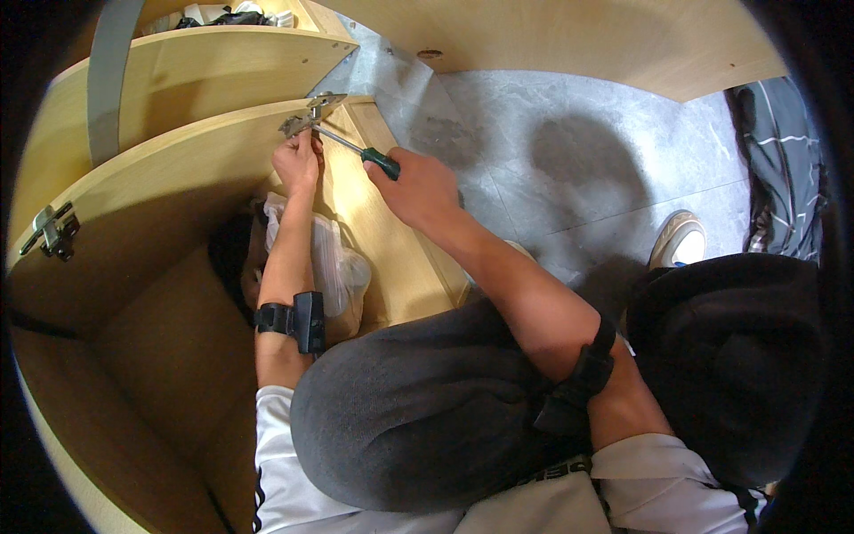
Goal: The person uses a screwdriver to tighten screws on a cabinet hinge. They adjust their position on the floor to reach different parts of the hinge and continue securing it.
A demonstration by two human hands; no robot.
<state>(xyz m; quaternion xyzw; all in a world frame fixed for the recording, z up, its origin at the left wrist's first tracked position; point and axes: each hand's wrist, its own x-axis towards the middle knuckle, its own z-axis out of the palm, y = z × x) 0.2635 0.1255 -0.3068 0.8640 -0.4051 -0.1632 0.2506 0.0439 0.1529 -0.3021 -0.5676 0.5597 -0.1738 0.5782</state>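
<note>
A metal cabinet hinge (pixel 313 114) sits at the top edge of a light wood cabinet panel (pixel 213 133), near its far corner. My left hand (pixel 298 163) reaches up from inside the cabinet, fingers closed and pinching the hinge's lower side. In my right hand (pixel 418 189) is a screwdriver (pixel 382 164) with a green and black handle. Its shaft slants up and left, and the tip meets the hinge. Exactly which screw it touches is too small to tell. A second hinge (pixel 53 233) is fixed on the same panel at the far left.
A white plastic bag (pixel 325 258) stands inside the cabinet beside my left forearm. Beyond lies an open drawer (pixel 205 53) with items in it. A wooden panel with a round hole (pixel 430 54) hangs over the grey tiled floor (pixel 551 160). Dark cloth (pixel 783 160) is at the right.
</note>
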